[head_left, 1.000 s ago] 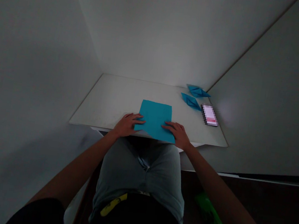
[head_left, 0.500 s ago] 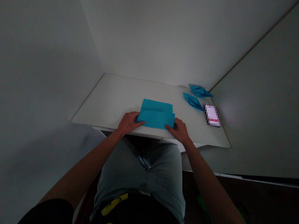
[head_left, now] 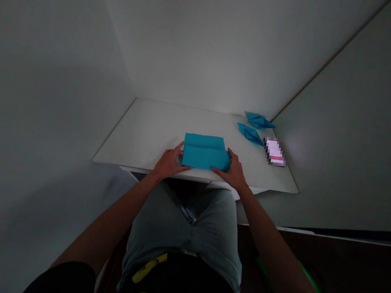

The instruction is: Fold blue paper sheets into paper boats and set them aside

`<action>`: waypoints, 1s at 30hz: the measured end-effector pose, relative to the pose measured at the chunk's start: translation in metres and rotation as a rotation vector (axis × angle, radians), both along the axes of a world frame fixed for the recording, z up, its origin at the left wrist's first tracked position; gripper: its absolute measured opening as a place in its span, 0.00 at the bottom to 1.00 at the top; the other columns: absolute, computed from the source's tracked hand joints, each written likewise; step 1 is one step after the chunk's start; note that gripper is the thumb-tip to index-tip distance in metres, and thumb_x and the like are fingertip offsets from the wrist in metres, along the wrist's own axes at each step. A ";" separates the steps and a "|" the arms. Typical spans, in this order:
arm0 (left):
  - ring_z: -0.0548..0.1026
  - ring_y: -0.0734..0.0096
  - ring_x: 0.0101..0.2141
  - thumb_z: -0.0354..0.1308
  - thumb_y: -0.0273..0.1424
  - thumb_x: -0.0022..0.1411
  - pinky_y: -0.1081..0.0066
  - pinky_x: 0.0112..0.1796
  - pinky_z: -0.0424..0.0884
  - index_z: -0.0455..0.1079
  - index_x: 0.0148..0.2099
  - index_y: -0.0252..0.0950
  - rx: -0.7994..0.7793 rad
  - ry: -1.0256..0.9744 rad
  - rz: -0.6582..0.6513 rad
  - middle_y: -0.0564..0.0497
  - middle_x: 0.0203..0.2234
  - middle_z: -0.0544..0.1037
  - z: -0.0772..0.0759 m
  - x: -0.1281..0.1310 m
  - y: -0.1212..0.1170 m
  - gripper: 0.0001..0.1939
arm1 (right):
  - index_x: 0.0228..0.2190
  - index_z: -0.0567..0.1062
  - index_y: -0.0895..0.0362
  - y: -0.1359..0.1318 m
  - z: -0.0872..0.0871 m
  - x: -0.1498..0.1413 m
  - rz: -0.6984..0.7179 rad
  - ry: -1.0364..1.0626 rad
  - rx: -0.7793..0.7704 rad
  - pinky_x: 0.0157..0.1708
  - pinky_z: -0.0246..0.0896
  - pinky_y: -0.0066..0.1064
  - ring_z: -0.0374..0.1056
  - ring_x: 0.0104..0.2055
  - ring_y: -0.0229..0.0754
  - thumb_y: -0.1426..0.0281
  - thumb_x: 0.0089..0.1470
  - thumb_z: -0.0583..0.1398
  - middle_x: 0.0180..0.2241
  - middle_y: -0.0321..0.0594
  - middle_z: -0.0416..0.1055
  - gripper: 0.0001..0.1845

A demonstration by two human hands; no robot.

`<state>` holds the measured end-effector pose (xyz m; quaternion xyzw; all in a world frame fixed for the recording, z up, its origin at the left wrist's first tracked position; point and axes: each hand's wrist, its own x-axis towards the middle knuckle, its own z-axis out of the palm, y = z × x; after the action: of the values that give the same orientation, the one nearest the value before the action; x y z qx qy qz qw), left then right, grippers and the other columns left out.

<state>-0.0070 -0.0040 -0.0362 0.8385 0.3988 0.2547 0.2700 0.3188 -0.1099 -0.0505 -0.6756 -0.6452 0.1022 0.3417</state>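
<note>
A folded sheet of blue paper lies near the table's front edge, with a crease running across it and its lower layer reaching farther right than the upper part. My left hand holds its left end, thumb along the near edge and fingers at the left side. At the other end, my right hand grips the right corner, its thumb at the near edge and fingers around the side, where the paper looks bent. The fingertips under the paper are hidden.
Two folded blue paper boats, a nearer one and a farther one, lie at the back right of the white table. A phone with a blurred screen lies beside them. Walls enclose the table at the back and both sides.
The right end of the paper now looks bent at the corner. My left fingers have stretched upward along the left edge, and my right thumb has moved slightly left.
</note>
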 end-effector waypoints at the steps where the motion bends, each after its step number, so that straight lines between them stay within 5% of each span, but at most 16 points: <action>1: 0.81 0.50 0.55 0.77 0.46 0.55 0.50 0.63 0.69 0.56 0.77 0.38 -0.024 -0.029 -0.013 0.42 0.52 0.85 -0.001 -0.001 0.001 0.55 | 0.76 0.51 0.59 0.000 -0.001 0.001 -0.019 0.026 -0.013 0.60 0.69 0.61 0.70 0.63 0.71 0.37 0.48 0.72 0.65 0.65 0.67 0.70; 5: 0.84 0.56 0.47 0.73 0.44 0.60 0.55 0.56 0.74 0.74 0.63 0.39 -0.104 -0.142 -0.037 0.46 0.43 0.87 0.000 -0.001 0.005 0.33 | 0.75 0.56 0.59 0.000 0.001 0.007 -0.020 0.199 -0.046 0.54 0.74 0.58 0.75 0.57 0.68 0.39 0.44 0.74 0.58 0.59 0.76 0.70; 8: 0.83 0.57 0.42 0.69 0.49 0.63 0.59 0.51 0.76 0.81 0.43 0.40 -0.112 -0.141 -0.025 0.48 0.38 0.86 0.001 0.000 0.007 0.18 | 0.58 0.78 0.57 -0.001 0.008 0.010 0.099 0.302 -0.108 0.49 0.77 0.52 0.78 0.48 0.61 0.40 0.46 0.74 0.47 0.50 0.82 0.47; 11: 0.80 0.60 0.37 0.65 0.53 0.65 0.62 0.46 0.75 0.79 0.35 0.40 -0.152 -0.175 0.001 0.50 0.33 0.84 0.002 0.001 0.006 0.20 | 0.40 0.84 0.54 -0.002 0.015 0.009 0.167 0.300 -0.147 0.46 0.77 0.49 0.78 0.41 0.57 0.41 0.46 0.73 0.38 0.43 0.83 0.32; 16: 0.74 0.68 0.31 0.64 0.55 0.63 0.69 0.36 0.72 0.74 0.35 0.39 -0.244 -0.388 0.120 0.52 0.29 0.77 0.001 0.004 0.006 0.23 | 0.39 0.85 0.52 -0.001 0.017 0.004 0.142 0.519 -0.105 0.50 0.76 0.50 0.79 0.44 0.57 0.40 0.52 0.69 0.39 0.42 0.84 0.29; 19: 0.71 0.70 0.29 0.64 0.56 0.62 0.71 0.32 0.69 0.72 0.36 0.39 -0.318 -0.487 0.134 0.53 0.28 0.75 0.001 0.005 0.007 0.25 | 0.35 0.82 0.52 0.002 0.015 0.003 0.082 0.640 -0.069 0.43 0.76 0.45 0.77 0.37 0.52 0.38 0.51 0.69 0.32 0.40 0.81 0.30; 25: 0.67 0.72 0.23 0.60 0.58 0.65 0.73 0.25 0.62 0.67 0.43 0.41 -0.459 -0.551 0.269 0.57 0.23 0.71 0.005 0.009 0.011 0.25 | 0.41 0.80 0.51 0.001 0.020 -0.006 0.132 0.638 -0.131 0.36 0.73 0.39 0.73 0.31 0.45 0.36 0.45 0.71 0.28 0.35 0.77 0.36; 30: 0.68 0.73 0.23 0.62 0.58 0.66 0.74 0.24 0.61 0.66 0.47 0.41 -0.481 -0.581 0.302 0.58 0.24 0.72 0.005 0.012 0.012 0.26 | 0.32 0.77 0.52 0.000 0.025 -0.012 0.102 0.653 -0.143 0.27 0.64 0.33 0.65 0.26 0.40 0.35 0.50 0.68 0.23 0.32 0.70 0.32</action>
<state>0.0049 0.0084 -0.0312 0.5766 0.4729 0.4174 0.5193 0.3066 -0.1098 -0.0256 -0.5964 -0.5260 0.3752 0.4764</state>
